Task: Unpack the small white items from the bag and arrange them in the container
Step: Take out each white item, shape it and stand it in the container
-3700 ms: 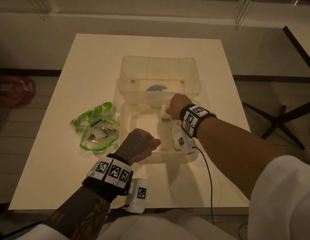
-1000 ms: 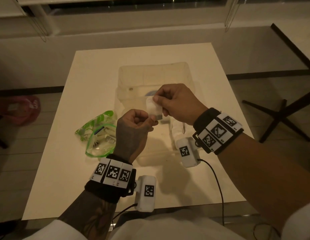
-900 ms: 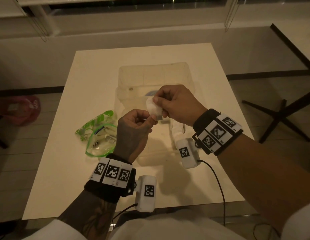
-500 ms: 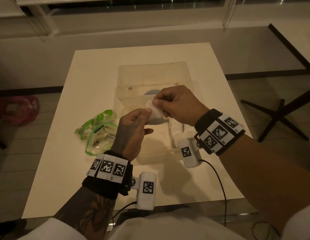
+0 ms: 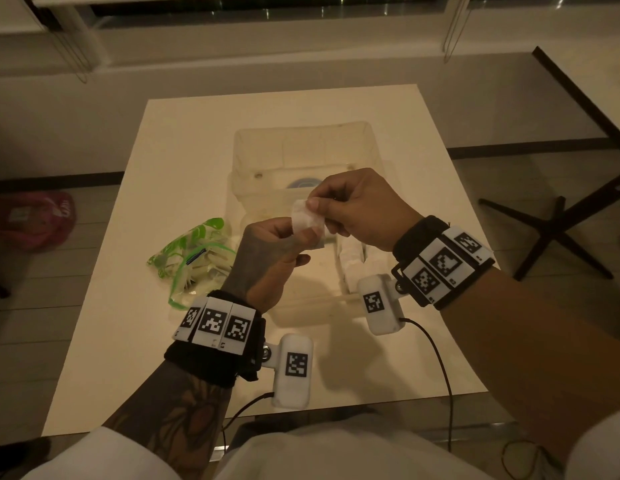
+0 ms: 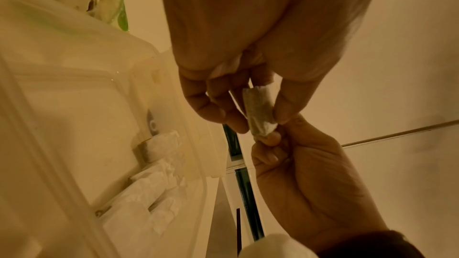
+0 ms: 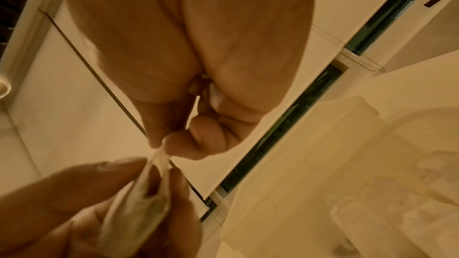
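Note:
Above the clear plastic container (image 5: 370, 147) both hands hold one small white sachet (image 5: 305, 219). My left hand (image 5: 301, 233) pinches its lower part between thumb and fingers. My right hand (image 5: 315, 206) pinches its upper edge. In the left wrist view the sachet (image 6: 259, 113) hangs between my left hand's fingertips (image 6: 283, 117), with the right hand (image 6: 298, 164) gripping its far end. In the right wrist view the sachet (image 7: 139, 209) stretches from the right hand's pinch (image 7: 161, 149). Several white sachets (image 6: 154, 144) lie along the container's right side. The green zip bag (image 5: 190, 261) lies open at the left.
The container stands mid-table on the white table (image 5: 184, 341), its near tray part (image 5: 301, 310) just behind my wrists. A cable (image 5: 436, 358) runs off the front edge. A red bag (image 5: 35, 216) sits on the floor at the left, and a black table base (image 5: 557, 230) at the right.
Since 3.7 s ago my right hand has left the container and both hands have come together on one sachet. Over the last second my left thumb has slid up onto it.

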A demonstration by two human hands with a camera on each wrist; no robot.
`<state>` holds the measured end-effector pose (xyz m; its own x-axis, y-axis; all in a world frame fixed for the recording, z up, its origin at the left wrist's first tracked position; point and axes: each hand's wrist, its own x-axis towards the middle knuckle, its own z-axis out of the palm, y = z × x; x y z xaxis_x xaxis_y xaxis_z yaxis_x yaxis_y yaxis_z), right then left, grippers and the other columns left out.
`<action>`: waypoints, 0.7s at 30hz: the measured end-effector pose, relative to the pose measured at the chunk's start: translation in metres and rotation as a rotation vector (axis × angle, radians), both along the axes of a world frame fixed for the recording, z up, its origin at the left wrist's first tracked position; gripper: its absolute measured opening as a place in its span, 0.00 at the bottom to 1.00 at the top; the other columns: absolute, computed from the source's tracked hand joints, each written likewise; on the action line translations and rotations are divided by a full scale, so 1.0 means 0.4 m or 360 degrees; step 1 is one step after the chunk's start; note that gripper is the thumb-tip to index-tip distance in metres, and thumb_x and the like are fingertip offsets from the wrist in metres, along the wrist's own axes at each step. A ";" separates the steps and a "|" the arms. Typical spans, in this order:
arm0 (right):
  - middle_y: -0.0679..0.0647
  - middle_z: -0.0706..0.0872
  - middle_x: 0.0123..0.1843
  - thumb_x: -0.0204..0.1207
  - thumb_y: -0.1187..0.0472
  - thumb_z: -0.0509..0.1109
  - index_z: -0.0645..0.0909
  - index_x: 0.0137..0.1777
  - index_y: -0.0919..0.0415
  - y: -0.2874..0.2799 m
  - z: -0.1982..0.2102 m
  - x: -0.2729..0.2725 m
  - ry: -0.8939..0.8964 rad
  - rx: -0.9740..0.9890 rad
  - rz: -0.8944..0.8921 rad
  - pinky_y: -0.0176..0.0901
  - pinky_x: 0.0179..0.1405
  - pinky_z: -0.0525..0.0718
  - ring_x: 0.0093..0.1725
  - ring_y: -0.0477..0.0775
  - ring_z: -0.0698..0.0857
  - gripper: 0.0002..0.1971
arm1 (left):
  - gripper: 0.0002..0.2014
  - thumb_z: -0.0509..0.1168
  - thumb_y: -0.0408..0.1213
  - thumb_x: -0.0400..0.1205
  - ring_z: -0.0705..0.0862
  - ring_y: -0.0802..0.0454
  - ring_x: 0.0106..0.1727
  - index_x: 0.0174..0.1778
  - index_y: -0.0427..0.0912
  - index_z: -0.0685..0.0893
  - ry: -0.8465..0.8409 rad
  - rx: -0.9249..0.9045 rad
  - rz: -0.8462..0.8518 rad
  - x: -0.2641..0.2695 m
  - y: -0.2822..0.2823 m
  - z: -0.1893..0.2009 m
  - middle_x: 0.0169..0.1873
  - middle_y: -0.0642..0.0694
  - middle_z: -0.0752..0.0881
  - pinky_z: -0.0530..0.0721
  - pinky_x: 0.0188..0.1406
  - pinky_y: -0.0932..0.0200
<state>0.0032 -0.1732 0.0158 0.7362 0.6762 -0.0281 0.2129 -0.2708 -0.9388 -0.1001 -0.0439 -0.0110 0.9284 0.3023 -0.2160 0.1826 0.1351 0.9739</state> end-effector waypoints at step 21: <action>0.48 0.85 0.31 0.78 0.63 0.72 0.88 0.46 0.64 0.001 0.014 0.017 -0.0137 -0.0206 0.0086 0.30 0.29 0.78 0.26 0.40 0.78 0.05 | 0.13 0.61 0.44 0.85 0.90 0.48 0.45 0.50 0.41 0.88 0.0196 -0.0027 -0.0421 -0.002 0.004 0.002 0.48 0.44 0.92 0.77 0.39 0.55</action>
<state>0.0099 -0.1729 0.0212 0.7021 0.7099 -0.0558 0.3086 -0.3739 -0.8746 -0.1009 -0.0424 -0.0101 0.9410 0.0484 -0.3349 0.3303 0.0829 0.9402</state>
